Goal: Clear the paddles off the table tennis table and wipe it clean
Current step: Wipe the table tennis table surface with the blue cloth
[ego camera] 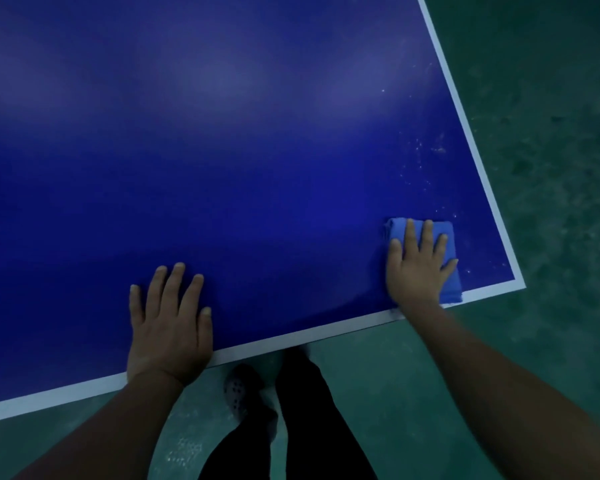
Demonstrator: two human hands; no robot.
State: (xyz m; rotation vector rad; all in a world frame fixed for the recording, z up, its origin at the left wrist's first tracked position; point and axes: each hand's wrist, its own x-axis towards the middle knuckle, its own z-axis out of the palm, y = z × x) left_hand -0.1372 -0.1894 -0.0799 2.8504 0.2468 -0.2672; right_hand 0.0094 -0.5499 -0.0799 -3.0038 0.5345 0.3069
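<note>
The right hand [418, 261] lies flat with fingers straight and slightly spread on a folded blue cloth [447, 282], pressing it onto the near right corner of the dark blue table tennis table [222, 168], just inside the white border line [361, 323]. The left hand [168, 327] rests palm down and spread wide on the bare table near the front edge, holding nothing and apparently bracing the person. No paddles show in this view, so the clearing step seems finished and wiping is the step in hand. Pale specks and smudges [426, 157] dot the surface beyond the cloth along the right side, so that strip likely needs passes yet. The cloth looks soft, light and limp; it will bunch or slide out unless the palm keeps even downward pressure across its middle, as it does here. The table top looks smooth and hard, so the cloth should glide easily. Dark trouser legs and a perforated shoe [236, 393] stand on the green floor [551, 168] below.
</note>
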